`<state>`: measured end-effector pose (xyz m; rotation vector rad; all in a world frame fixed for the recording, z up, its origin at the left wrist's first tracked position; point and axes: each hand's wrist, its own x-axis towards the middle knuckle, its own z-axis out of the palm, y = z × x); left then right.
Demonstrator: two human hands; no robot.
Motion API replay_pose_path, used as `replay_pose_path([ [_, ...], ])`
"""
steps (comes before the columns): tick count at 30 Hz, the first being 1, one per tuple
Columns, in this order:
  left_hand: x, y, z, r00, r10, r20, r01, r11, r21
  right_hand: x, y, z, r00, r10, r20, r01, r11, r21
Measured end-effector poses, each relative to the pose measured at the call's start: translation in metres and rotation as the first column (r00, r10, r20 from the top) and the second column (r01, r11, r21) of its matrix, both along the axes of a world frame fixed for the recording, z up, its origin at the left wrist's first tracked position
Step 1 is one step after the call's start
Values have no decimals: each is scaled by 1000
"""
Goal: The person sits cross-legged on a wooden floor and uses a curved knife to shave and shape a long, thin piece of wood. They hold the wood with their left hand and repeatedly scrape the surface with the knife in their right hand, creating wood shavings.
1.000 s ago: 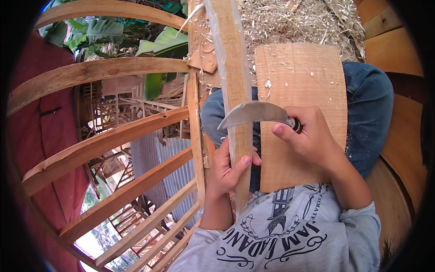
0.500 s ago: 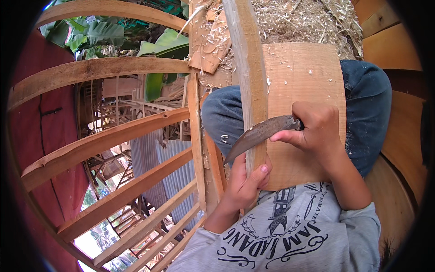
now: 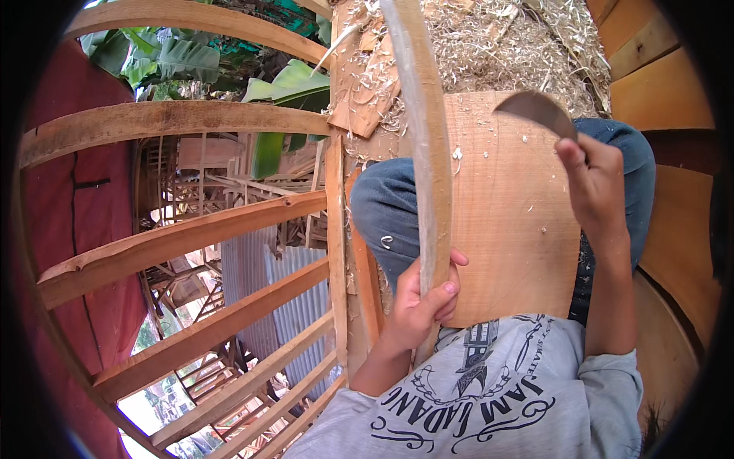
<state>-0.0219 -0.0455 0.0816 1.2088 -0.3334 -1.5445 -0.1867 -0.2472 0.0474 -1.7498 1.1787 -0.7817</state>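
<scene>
A long pale wooden strip (image 3: 430, 153) stretches away from me, and my left hand (image 3: 422, 304) is wrapped around it close to my body. My right hand (image 3: 598, 183) grips a knife with a broad curved dark blade (image 3: 539, 112); its handle is mostly hidden in my fist. The blade is raised to the right of the strip, apart from it, with its tip pointing left. Across my lap lies a wide flat wooden board (image 3: 508, 222) with a few small shavings on it.
Curled wood shavings (image 3: 505, 46) are heaped beyond the board. On my left runs a wooden slat railing (image 3: 183, 229), with corrugated metal sheets (image 3: 298, 291) and banana leaves (image 3: 287, 84) outside it. Wooden planks (image 3: 673, 176) form a wall at my right.
The knife was lying across the wooden strip near my left hand; my right hand has lifted it away, up and to the right. My left hand keeps its grip on the strip.
</scene>
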Motion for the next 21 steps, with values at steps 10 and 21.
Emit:
replay_pose_path([
  [10, -11, -1, 7, 967, -23, 255, -1, 996, 91, 33, 52, -14, 941, 282, -189, -332, 877, -346],
  [21, -8, 3, 2, 864, -52, 501, -14, 992, 126, 5, -13, -7, 986, -56, -157, 48, 997, -58],
])
